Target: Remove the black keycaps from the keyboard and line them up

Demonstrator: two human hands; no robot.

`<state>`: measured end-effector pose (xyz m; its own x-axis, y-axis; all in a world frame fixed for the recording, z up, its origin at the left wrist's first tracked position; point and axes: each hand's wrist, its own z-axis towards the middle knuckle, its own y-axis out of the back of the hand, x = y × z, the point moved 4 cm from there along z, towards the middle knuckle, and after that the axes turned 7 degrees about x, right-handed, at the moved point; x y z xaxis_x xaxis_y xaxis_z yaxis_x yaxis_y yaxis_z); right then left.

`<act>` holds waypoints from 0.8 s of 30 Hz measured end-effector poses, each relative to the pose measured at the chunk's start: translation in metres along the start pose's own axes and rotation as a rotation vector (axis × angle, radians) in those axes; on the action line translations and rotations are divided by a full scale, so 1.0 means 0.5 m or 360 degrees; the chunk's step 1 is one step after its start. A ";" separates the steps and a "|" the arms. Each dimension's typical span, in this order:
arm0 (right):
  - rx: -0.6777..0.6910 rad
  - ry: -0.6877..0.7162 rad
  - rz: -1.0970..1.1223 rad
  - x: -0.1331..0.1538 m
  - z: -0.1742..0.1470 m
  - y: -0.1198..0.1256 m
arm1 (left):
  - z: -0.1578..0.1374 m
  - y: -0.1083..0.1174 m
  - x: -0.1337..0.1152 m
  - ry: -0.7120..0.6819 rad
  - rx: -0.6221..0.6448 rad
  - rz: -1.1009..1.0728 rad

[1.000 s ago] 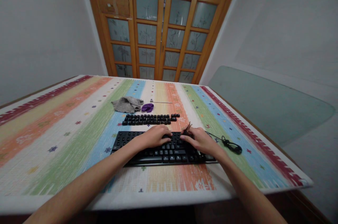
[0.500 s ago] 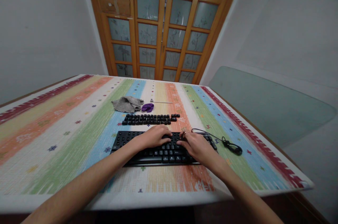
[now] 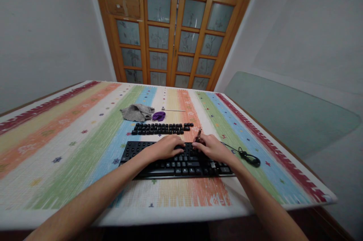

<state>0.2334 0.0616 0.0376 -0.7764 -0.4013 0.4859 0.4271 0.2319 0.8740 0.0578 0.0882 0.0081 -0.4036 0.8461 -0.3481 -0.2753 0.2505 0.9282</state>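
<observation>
A black keyboard [image 3: 161, 171] lies in front of me, its upper-left part showing bare key sockets and the lower part still carrying keycaps. My left hand [image 3: 170, 146] rests palm down across its middle, thumb and index finger apart, with nothing seen between them. Pinched in my right hand [image 3: 211, 147] is a small, slim dark tool [image 3: 199, 134] with a shiny spot, its end pointing up; its exact kind is too small to tell. The right hand is over the keyboard's right part. Behind the keyboard, loose black keycaps [image 3: 157, 129] are lined up in rows.
A grey cloth [image 3: 137, 112] and a purple bundle [image 3: 159, 116] lie beyond the keycaps, near a thin rod [image 3: 174, 110]. The keyboard's coiled cable [image 3: 249, 157] sits at the right. A striped tablecloth [image 3: 85, 150] covers the table; wooden glazed doors [image 3: 172, 36] stand behind.
My right hand has shifted slightly right and up, and the tool in it now points upward. My left hand has stayed in place on the keyboard.
</observation>
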 end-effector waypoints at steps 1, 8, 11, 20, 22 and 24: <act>0.0007 0.0011 0.0019 -0.002 0.005 0.001 | 0.000 0.000 0.000 0.0005 0.0003 0.0000; 0.0200 -0.0012 0.0500 -0.034 0.032 -0.006 | 0.000 -0.003 0.005 -0.0007 -0.0034 0.0007; 0.0133 -0.0002 0.0650 -0.048 0.035 -0.001 | 0.000 -0.003 0.005 -0.0020 -0.0044 -0.0014; -0.0115 0.0027 0.0925 -0.063 0.019 0.029 | 0.000 0.003 0.004 -0.0010 -0.0009 -0.0027; -0.0138 0.0057 0.0946 -0.062 0.014 0.030 | 0.001 0.008 0.003 -0.0028 0.0011 -0.0030; -0.0171 0.0082 0.0944 -0.061 0.009 0.030 | 0.001 0.017 0.004 -0.0019 -0.0030 -0.0030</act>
<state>0.2614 0.0815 0.0356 -0.3695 -0.2739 0.8880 0.8266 0.3396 0.4487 0.0552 0.0923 0.0154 -0.3880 0.8468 -0.3640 -0.2995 0.2577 0.9187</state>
